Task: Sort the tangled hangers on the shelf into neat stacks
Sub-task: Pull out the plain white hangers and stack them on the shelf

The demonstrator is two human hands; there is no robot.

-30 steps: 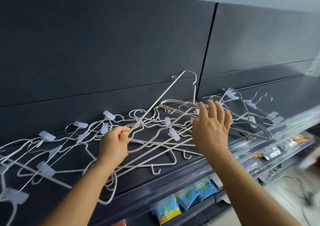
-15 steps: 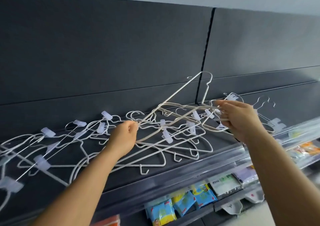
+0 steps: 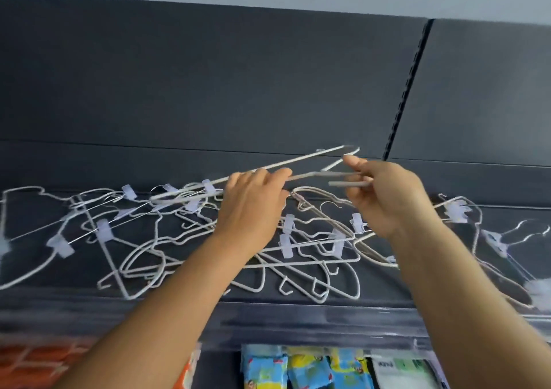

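A tangle of white wire hangers (image 3: 185, 248) with pale clips lies spread along the dark shelf (image 3: 268, 302). One white hanger (image 3: 298, 160) is lifted above the pile, tilted up to the right. My left hand (image 3: 253, 206) grips its lower bar near the middle. My right hand (image 3: 387, 195) pinches the hanger's right end between thumb and fingers. More clip hangers (image 3: 459, 209) lie to the right of my right wrist.
A dark back panel (image 3: 208, 90) rises behind the shelf, with a slotted upright (image 3: 408, 90) at the right. Below the shelf edge hang colourful packets (image 3: 307, 367), and something orange (image 3: 35, 359) shows at the lower left.
The view has shifted left and up. My hands have come closer together on the lifted hanger, and the left hand has risen off the pile.
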